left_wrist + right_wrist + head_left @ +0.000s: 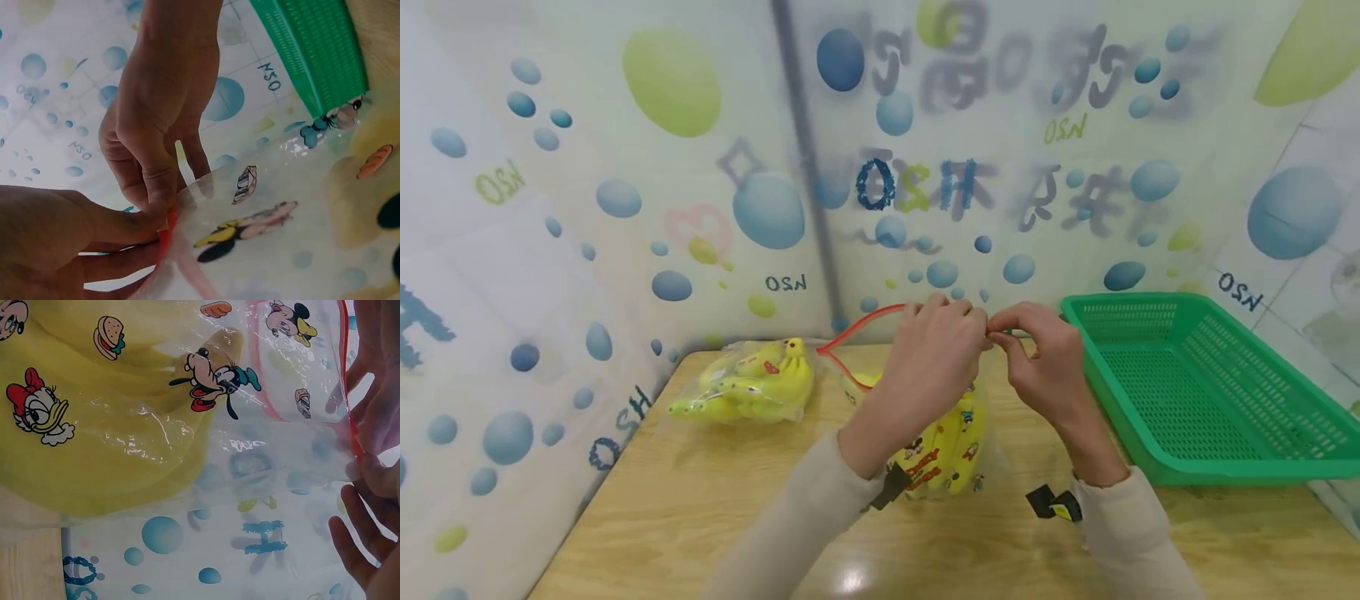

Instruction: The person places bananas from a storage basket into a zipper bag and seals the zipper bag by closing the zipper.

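A clear zip bag (951, 450) printed with cartoon figures stands on the table, with yellow toy bananas (106, 425) inside. Its red zip edge (857, 321) gapes in a loop to the left of my hands in the head view. My left hand (936, 350) grips this edge at the top of the bag. Close beside it, my right hand (1048, 358) pinches the edge near its right end with thumb and forefinger. In the left wrist view the fingertips of both hands meet at the red zip strip (165, 240).
Another clear bag of yellow toy bananas (752, 392) lies on the table (700, 517) to the left. A green plastic basket (1150, 467) stands at the right. Behind the table hangs a bubble-patterned sheet (1015, 208).
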`<state>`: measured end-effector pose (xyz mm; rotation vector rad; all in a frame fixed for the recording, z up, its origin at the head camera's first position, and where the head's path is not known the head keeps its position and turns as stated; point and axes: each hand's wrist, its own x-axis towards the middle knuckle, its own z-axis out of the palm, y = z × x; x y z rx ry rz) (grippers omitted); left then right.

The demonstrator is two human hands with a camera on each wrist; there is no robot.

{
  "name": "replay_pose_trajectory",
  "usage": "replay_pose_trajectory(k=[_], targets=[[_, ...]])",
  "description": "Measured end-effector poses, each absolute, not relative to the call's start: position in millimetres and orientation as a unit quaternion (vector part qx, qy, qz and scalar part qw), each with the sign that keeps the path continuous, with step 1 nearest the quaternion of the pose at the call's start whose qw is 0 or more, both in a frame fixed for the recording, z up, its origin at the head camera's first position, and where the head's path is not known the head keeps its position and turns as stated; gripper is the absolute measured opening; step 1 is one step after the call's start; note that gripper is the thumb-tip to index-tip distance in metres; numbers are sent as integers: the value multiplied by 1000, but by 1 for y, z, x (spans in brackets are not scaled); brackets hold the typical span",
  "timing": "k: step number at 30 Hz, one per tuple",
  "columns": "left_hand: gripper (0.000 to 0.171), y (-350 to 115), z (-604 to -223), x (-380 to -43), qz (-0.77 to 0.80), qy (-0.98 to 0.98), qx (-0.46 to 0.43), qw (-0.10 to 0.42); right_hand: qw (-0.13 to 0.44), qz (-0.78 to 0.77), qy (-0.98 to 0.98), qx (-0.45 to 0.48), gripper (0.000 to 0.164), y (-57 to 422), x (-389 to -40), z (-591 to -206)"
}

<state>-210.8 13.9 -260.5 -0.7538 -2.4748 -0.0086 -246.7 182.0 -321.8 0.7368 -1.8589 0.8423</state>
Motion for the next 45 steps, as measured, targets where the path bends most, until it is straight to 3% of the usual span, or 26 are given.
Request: replay_pose_trajectory(k=[9, 15, 23, 31, 45], targets=[[13, 11, -262, -223, 1, -906, -300, 297, 459, 312, -781, 286, 11, 184, -243, -316], [10, 5, -259, -228, 12, -902, -326, 284, 451, 302, -788, 289, 9, 184, -242, -312], [16, 0, -259, -231, 42, -900, -334, 277, 435, 298, -801, 284, 13, 189, -240, -310], [8, -9, -267, -234, 31, -903, -328, 275, 422, 295, -813, 273, 16, 201, -236, -310], [10, -33, -293, -241, 61, -878, -270, 391, 380, 295, -839, 256, 20, 229, -230, -309]])
